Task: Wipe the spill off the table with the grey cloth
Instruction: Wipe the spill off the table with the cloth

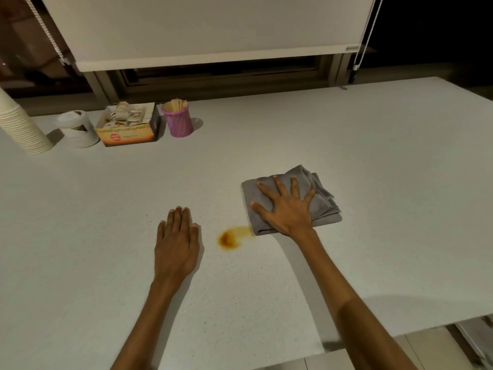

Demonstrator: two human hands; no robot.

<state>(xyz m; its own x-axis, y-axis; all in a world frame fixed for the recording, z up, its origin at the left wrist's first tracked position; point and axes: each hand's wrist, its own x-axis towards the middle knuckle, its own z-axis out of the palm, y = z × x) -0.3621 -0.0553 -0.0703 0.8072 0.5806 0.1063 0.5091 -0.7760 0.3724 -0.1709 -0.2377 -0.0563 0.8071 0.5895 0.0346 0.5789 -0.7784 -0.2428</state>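
A folded grey cloth (pixel 324 202) lies on the white table (pixel 373 145), right of centre. My right hand (pixel 284 206) presses flat on top of it with the fingers spread. An orange-brown spill (pixel 229 238) sits just left of the cloth's near corner, and a thin smear runs from it up to the cloth's edge. My left hand (pixel 176 243) rests palm down on the bare table to the left of the spill, fingers together, holding nothing.
At the back left stand a stack of paper cups (pixel 20 124), a white lidded cup (pixel 77 129), a box of sachets (pixel 128 125) and a purple cup of wooden sticks (pixel 178 120). The table's near edge drops off at the lower right.
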